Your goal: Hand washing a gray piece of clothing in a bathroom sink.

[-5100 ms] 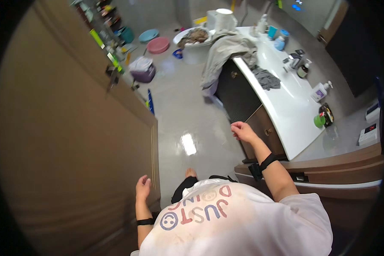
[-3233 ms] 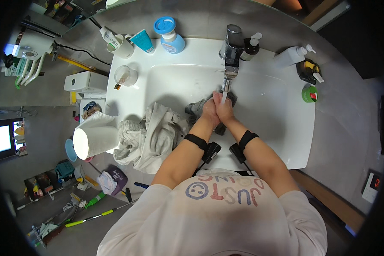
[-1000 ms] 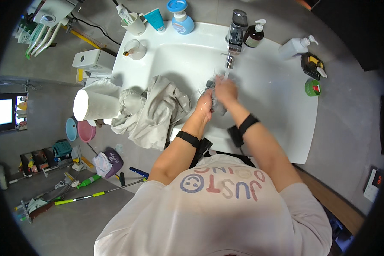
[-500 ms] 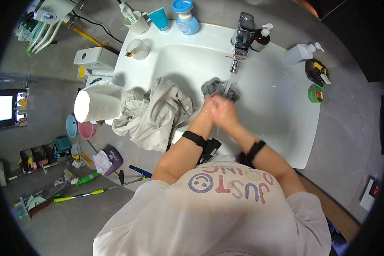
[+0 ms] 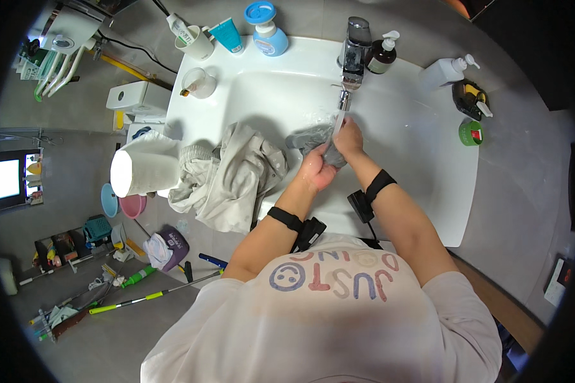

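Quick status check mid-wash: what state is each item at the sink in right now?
Faucet: running, water streaming down.
Grey cloth: wet, bunched under the stream.
Left hand: gripping the grey cloth.
Right hand: gripping the grey cloth.
Beige garment: crumpled over the sink edge.

This is looking like a home bathroom, with a white washbasin (image 5: 428,185) sitting under a running chrome tap (image 5: 353,45), soap pump bottles (image 5: 383,54) and a toothpaste tube (image 5: 227,35) standing along its rim, and mops (image 5: 140,297) and plastic basins (image 5: 131,205) lying on the grey tiled floor (image 5: 76,191).
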Demonstrator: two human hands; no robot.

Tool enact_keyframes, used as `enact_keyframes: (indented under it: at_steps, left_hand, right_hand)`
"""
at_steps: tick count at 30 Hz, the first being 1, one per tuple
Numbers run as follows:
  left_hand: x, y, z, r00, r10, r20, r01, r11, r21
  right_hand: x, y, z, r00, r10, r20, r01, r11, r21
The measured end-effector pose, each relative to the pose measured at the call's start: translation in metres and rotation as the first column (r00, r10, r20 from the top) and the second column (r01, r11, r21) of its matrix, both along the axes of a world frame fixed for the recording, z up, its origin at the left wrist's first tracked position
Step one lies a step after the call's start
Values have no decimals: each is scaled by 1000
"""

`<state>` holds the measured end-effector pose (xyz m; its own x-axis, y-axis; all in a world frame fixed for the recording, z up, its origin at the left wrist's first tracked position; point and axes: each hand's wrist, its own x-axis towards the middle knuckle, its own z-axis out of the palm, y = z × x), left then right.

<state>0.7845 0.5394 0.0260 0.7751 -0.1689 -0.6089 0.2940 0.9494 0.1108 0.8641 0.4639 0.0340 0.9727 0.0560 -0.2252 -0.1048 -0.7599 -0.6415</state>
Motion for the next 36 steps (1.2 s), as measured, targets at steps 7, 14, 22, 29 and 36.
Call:
enact_keyframes:
  at_steps: [7,14,22,29,36]
  left_hand:
    - [-4,23,-14,992,22,126,-7,993,-118]
    - [1,21,-11,994,42,-96,-43,999,-7]
    - [2,11,-7,999,26,31,-24,997,-69]
    - [-17,42,-55,808,-46,588,-141,953,269]
    - [-12,13,-3,991,104,85,-106,994,24]
  right_hand:
    - [-69,36,37,924,352,148,-344,936,-81]
    - [-38,17,6,999,22,23,-27,971,236]
    - [-5,2,2,984,12,-176,0,998,65]
    - [-100,25,54,837,417,353,-441,897,-14]
    - [-32,1,6,999,-19,47,16,998,59]
